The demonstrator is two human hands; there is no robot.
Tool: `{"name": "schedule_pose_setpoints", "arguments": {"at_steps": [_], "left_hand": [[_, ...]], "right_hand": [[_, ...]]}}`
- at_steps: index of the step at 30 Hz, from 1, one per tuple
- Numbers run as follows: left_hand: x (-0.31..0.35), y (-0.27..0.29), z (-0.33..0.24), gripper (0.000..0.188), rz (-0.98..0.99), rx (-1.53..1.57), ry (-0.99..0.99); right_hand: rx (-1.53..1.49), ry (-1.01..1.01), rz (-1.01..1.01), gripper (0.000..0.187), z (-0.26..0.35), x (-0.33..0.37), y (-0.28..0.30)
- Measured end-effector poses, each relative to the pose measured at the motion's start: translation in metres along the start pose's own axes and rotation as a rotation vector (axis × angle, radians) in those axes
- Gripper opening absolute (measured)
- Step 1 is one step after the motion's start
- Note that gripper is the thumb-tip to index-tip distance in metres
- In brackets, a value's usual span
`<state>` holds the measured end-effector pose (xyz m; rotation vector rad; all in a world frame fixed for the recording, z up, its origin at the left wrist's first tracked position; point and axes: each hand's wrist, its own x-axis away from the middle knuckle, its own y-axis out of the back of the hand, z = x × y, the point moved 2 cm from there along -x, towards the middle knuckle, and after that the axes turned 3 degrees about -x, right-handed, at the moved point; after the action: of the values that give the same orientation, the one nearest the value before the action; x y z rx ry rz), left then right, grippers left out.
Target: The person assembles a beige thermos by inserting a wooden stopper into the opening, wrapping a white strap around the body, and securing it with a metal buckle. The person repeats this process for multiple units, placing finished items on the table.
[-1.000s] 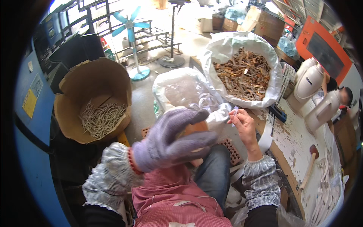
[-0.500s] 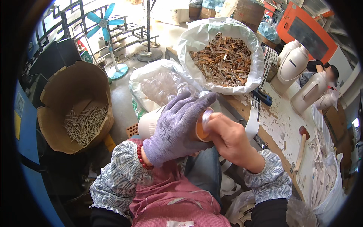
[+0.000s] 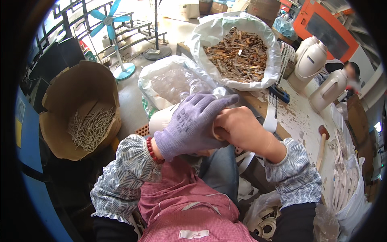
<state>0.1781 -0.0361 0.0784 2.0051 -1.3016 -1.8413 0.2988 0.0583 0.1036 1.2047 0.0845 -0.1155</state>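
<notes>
My left hand (image 3: 189, 123), in a purple-grey knit glove, is wrapped round a cream ribbed cylinder (image 3: 160, 119) that looks like a thermos jug body. It lies tilted on its side above my lap. My bare right hand (image 3: 246, 131) is curled at the cylinder's open end, which faces right. Those fingertips are hidden at the opening, and what they pinch cannot be made out. Just beyond my hands stands a white bag (image 3: 147, 86) of clear, curled plastic pieces.
A cardboard drum (image 3: 56, 133) of thin pale sticks stands left, near a blue fan (image 3: 108, 21). Far ahead is a bag (image 3: 201, 40) of brown scraps. On the worn table (image 3: 296, 121) at right are cream thermos jugs (image 3: 308, 62), a mallet (image 3: 322, 147) and pale strips (image 3: 342, 177). A person sits beyond.
My right hand has moved in against the opening, covering the orange inside and the small pale shiny thing seen at its fingers before. My left hand keeps hold of the cylinder.
</notes>
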Motion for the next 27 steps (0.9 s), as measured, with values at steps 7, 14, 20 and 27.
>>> {"name": "schedule_pose_setpoints", "arguments": {"at_steps": [7,14,20,27], "left_hand": [[0.007,-0.001,-0.02,0.078,0.075,0.071,-0.063],[0.07,0.1,-0.003,0.072,-0.534,0.23,0.249],[0.276,0.116,0.032,0.046,-0.239,0.636,1.353],[0.146,0.099,0.01,0.072,0.523,0.62,1.124]], "right_hand": [[-0.45,0.002,0.101,0.014,0.004,0.029,0.007],[-0.479,-0.278,-0.666,0.017,-0.107,0.051,0.045],[0.122,-0.496,-0.71,0.016,-0.282,-0.006,0.019],[0.519,-0.754,-0.413,0.026,-0.351,-0.039,0.028]]}}
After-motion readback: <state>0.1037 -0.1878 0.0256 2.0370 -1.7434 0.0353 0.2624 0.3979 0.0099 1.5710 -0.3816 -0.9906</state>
